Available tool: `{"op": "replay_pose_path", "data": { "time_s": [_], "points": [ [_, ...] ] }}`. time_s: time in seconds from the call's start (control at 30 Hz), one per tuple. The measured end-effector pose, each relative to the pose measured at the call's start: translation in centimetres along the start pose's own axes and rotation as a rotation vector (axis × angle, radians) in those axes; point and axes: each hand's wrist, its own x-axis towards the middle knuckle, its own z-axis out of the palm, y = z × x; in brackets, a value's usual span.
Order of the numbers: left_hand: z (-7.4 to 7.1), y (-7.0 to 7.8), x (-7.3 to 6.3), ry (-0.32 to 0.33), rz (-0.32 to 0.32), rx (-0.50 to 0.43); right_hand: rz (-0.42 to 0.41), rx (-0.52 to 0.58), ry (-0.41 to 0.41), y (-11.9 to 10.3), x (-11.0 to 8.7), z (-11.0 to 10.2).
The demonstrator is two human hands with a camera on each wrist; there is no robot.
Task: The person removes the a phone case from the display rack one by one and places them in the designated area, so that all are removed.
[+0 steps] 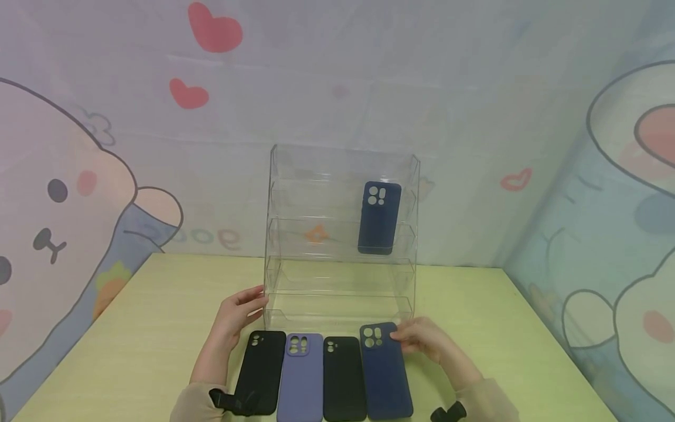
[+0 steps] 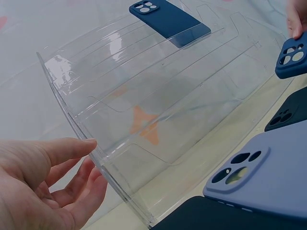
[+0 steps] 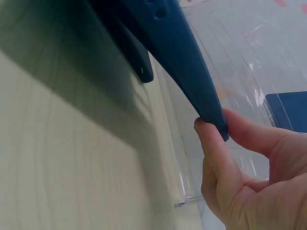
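Observation:
A clear tiered display rack (image 1: 337,275) stands on the table, a dark blue phone case (image 1: 381,217) leaning upright in its upper right part. My left hand (image 1: 239,313) holds the rack's left side edge, thumb and bent fingers against the panel (image 2: 98,160). Between thumb and fingers my right hand (image 1: 422,337) pinches the top right corner of another dark blue phone case (image 1: 387,375). That case is tilted, its top raised off the table in the right wrist view. To its left lie a black case (image 1: 344,381), a lilac case (image 1: 300,384) and another black case (image 1: 261,369).
The pale yellow table (image 1: 174,305) extends to both sides of the rack. Behind it hangs a cloth backdrop (image 1: 337,76) with hearts and cartoon animals. A black strap (image 1: 232,401) sits on the left wrist, another (image 1: 448,412) on the right.

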Motion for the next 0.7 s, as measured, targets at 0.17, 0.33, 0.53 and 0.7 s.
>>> {"op": "replay_pose_path", "data": {
  "time_s": [0.17, 0.33, 0.53, 0.7],
  "points": [
    [0.00, -0.04, 0.03, -0.003, 0.003, -0.008, 0.027, -0.041, 0.023, 0.51, -0.08, 0.28],
    [-0.02, -0.05, 0.02, -0.006, 0.005, -0.008, 0.036, -0.067, 0.006, 0.79, -0.24, 0.44],
    [-0.04, -0.02, -0.01, -0.007, 0.004, -0.007, 0.036, -0.096, 0.001, 0.90, -0.45, 0.58],
    [-0.05, 0.01, -0.07, -0.009, 0.003, -0.004, 0.020, -0.140, 0.009, 0.95, -0.59, 0.71]
  ]
}}
